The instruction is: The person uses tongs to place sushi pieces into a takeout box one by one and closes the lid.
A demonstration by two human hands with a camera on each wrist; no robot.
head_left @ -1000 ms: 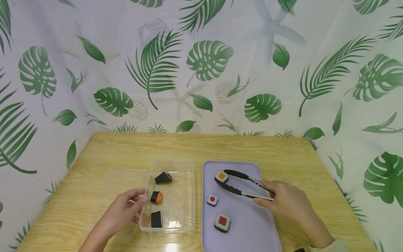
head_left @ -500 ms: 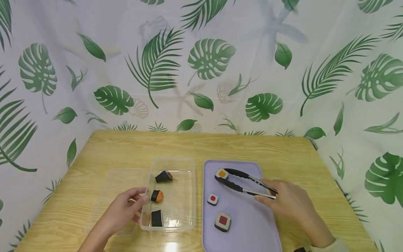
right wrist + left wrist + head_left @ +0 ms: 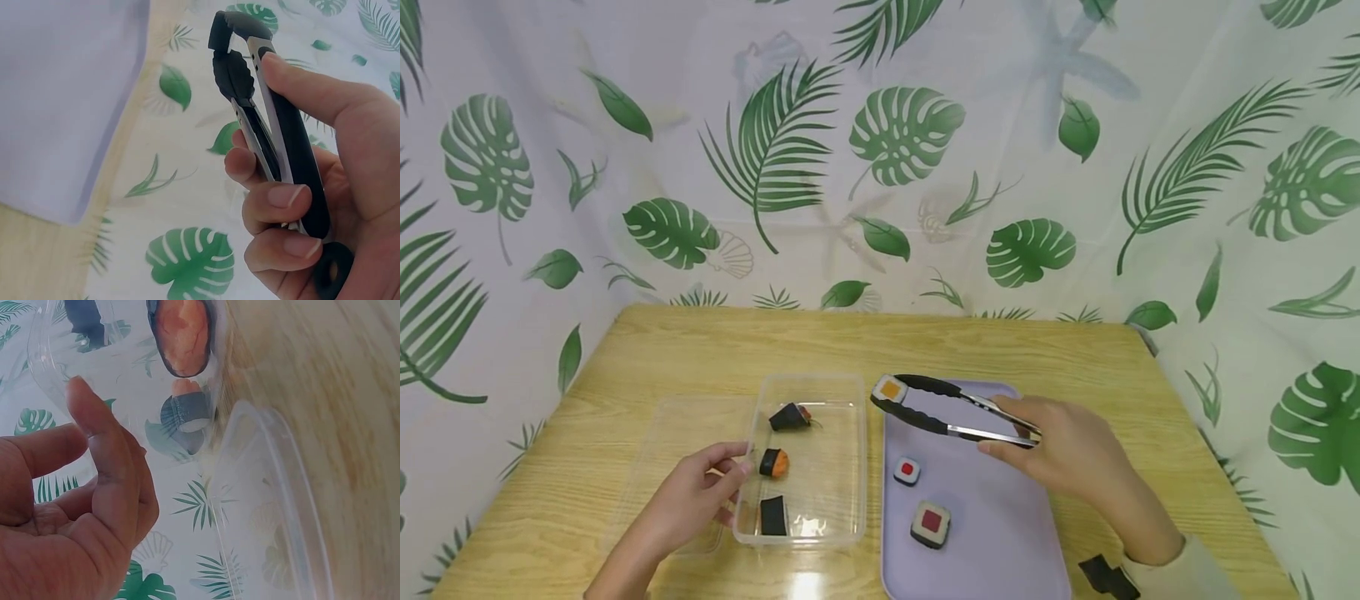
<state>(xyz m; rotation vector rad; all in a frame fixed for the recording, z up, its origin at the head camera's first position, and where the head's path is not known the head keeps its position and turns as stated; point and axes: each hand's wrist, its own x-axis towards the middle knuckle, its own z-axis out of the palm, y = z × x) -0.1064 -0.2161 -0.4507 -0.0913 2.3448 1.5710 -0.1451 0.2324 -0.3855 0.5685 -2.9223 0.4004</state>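
Observation:
My right hand (image 3: 1071,450) grips black-tipped metal tongs (image 3: 917,417). Between the tong tips is a toy sushi roll (image 3: 891,388) with a yellow-orange centre, held over the upper left edge of the lilac tray (image 3: 992,517). Two more toy rolls lie on the tray: a small red-centred one (image 3: 907,472) and a larger dark-red one (image 3: 930,524). With loosely bent fingers, my left hand (image 3: 692,500) rests its fingertips at the left wall of a clear plastic container (image 3: 797,542). Inside stand a black cone roll (image 3: 788,417), an orange-topped sushi (image 3: 773,462) and a black-wrapped piece (image 3: 772,516).
A clear lid (image 3: 662,417) lies on the wooden table (image 3: 1000,342), partly under my left hand. The container and the tray sit side by side with a narrow gap. A leaf-printed cloth (image 3: 805,267) hangs behind and along both sides.
My right hand has lifted the yellow-centred roll off the tray with the tongs and moved it left, toward the container. My left hand stays at the container's wall.

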